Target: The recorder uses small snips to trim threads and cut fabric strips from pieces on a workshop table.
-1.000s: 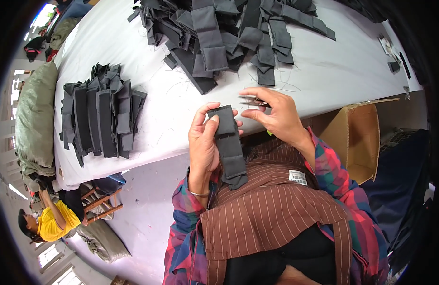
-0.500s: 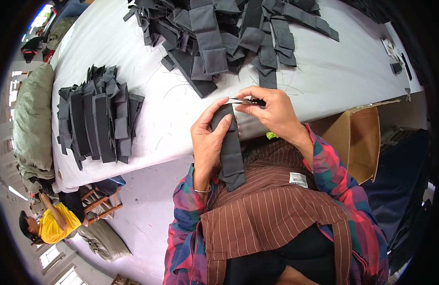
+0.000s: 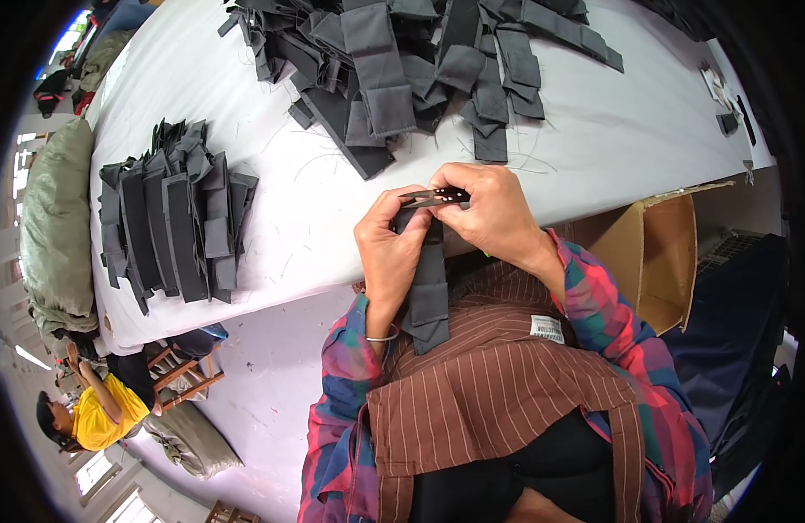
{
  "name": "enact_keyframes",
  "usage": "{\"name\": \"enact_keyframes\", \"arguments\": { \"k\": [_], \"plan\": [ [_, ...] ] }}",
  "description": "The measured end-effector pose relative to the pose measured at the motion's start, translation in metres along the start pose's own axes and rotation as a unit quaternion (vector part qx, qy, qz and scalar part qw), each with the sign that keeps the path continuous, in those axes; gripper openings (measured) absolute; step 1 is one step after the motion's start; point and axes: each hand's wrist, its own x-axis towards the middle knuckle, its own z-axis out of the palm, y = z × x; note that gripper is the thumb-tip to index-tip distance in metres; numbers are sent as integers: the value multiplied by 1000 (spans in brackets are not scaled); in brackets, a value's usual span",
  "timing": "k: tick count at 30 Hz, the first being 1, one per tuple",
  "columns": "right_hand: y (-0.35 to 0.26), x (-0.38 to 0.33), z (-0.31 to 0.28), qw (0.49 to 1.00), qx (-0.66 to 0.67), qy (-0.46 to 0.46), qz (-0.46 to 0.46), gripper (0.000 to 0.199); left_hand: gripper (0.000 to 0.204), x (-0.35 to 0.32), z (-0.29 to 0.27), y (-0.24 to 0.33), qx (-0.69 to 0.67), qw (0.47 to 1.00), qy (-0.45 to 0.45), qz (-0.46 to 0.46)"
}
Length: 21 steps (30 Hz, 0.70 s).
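My left hand (image 3: 392,248) pinches the upper end of a dark grey folded fabric strip (image 3: 429,283), which hangs down over my apron. In my right hand (image 3: 494,213) is a small pair of black thread snips (image 3: 439,197); its blades point left and lie at the strip's top end, by my left fingertips. Whether the blades touch the fabric is hard to tell. Beyond my hands lies a loose heap of similar dark strips (image 3: 376,78). To the left, more strips are stacked side by side in a neater bundle (image 3: 180,218).
The white table (image 3: 298,209) ends just before my body. An open cardboard box (image 3: 664,253) is below its edge at right, beside dark blue cloth (image 3: 733,322). A stuffed pale green sack (image 3: 58,218) stands at left. A person in yellow (image 3: 111,410) sits farther off.
The snips have moved left and turned over the strip's top end. My left fingers have shifted their pinch toward that end, and my two hands are closer together.
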Motion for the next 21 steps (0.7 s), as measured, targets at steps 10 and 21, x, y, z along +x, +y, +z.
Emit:
{"name": "enact_keyframes", "arguments": {
  "k": [10,21],
  "plan": [
    [8,-5,-16,989,-121,49,-75,21,9,0,-4,-4,-103,993,18,-52],
    [10,-9,-13,967,-192,64,-154,19,8,-1,-4,-5,-114,992,14,-57]
  ]
}}
